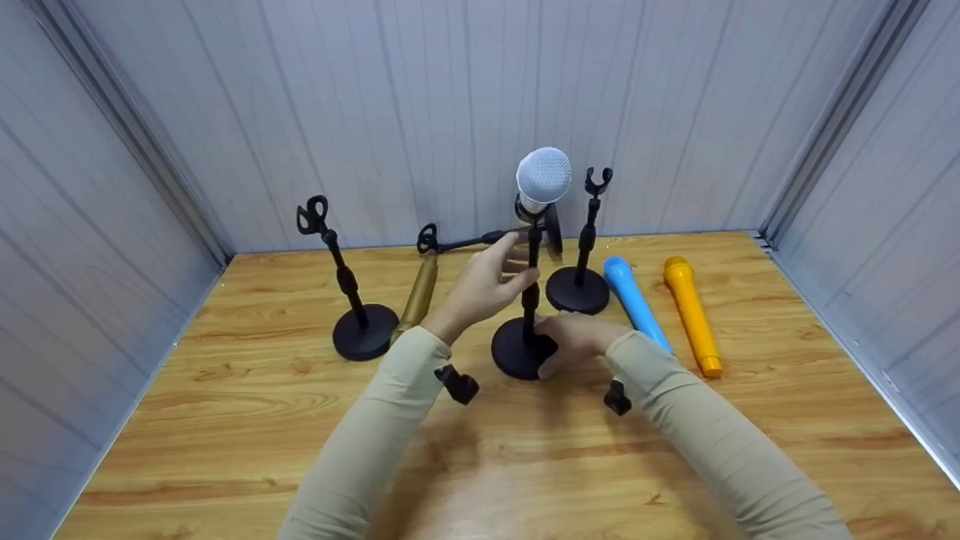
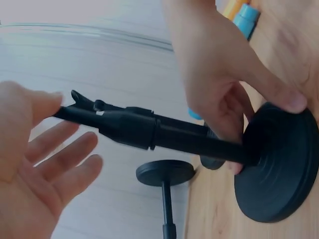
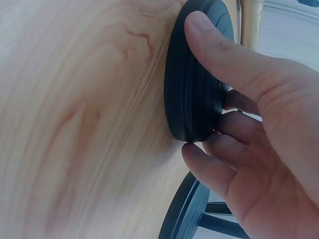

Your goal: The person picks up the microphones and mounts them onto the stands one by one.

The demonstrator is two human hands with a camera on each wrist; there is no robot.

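Near the middle of the surface (image 1: pixel 525 465), the black stand (image 1: pixel 530 304) is standing more or less upright between the two hands, its long axis running up from the round base (image 1: pixel 510 356) to the white mic (image 1: pixel 545 176) sitting on top. The right hand (image 1: pixel 581 337) is holding the base down low — thumb lying over the rim, fingers curling in near the foot of the pole (image 2: pixel 199 142). The left hand (image 1: pixel 484 281) is hovering higher up on the other side, fingers loose and spread, thumb right by the pole; it isn't gripping anything, and I can't tell if the thumb is actually touching. IMO everything is hinging on that up-down line: the white mic is sitting above and a bit right of the left hand, so that's the nearer one. Another stand (image 1: pixel 581 291) is standing just beyond the right hand — probably making sideways room tighter there.
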